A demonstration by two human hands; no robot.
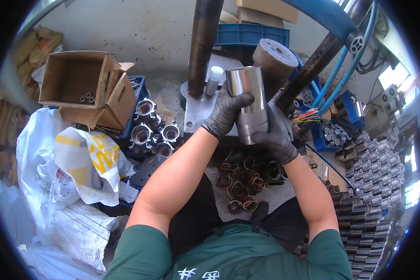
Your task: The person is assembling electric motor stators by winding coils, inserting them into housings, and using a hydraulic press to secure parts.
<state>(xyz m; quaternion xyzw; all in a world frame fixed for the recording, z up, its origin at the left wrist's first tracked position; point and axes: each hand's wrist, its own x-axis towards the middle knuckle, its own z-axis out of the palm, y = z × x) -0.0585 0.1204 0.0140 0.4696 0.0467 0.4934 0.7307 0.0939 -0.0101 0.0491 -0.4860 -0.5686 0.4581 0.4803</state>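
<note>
On the right side rose a large stack of metal parts (pixel 375 172). In the middle, a machine's metal base (pixel 191 112) took up less room, with a smaller round block (pixel 276 65) beyond the hands. Near the base's front edge was a metal cylinder (pixel 250 119); whether it touched the base could not be told. It looked stiff, sturdy and fairly heavy, its polished upper part probably slippery, so a two-handed hold around the sides seemed best. Its long axis ran nearly upright in the view, shiny end up and tipped slightly left, duller end down. The black-gloved left hand (pixel 225 112) wrapped its upper side, thumb across the front; the gloved right hand (pixel 279 142) grasped its lower right side. Just left stood a short, pale-capped post (pixel 213 81).
</note>
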